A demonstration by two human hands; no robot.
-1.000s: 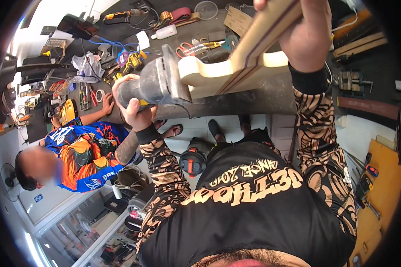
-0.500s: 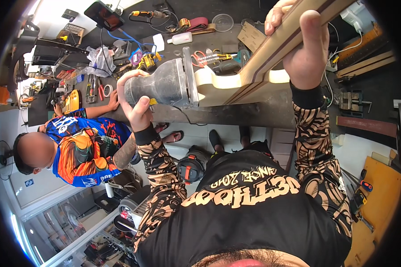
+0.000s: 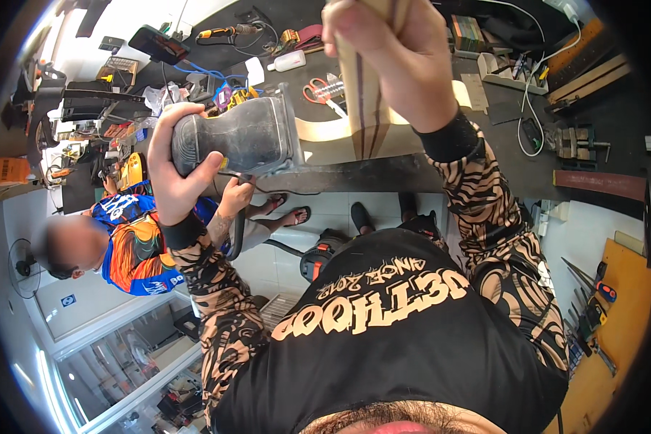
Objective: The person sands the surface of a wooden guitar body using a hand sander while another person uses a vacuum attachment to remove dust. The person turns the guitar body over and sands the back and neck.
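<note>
My left hand (image 3: 177,159) is wrapped round the rear of a dusty dark electric sander (image 3: 242,137). The sander's flat pad faces right and meets the edge of a pale wooden guitar body (image 3: 315,134), or seems to touch it. Dark stripes run along the wood and up into its long neck (image 3: 358,94). Above the body, my right hand (image 3: 405,61) is closed round the neck, whose far end leaves the top of the picture. The right hand and forearm cover part of the wood.
At left, a co-worker's hand (image 3: 236,195) holds a dark hose below the sander. A black and orange shop vacuum (image 3: 315,260) stands on the floor. Scissors (image 3: 318,90), a white bottle (image 3: 288,61), cables and tools crowd the dark bench. A small vise (image 3: 582,145) sits at right.
The guitar neck has swung leftward to nearly upright, my right hand moving left with it. The sander has shifted left. The co-worker's hand has come off the bench and now holds the hose.
</note>
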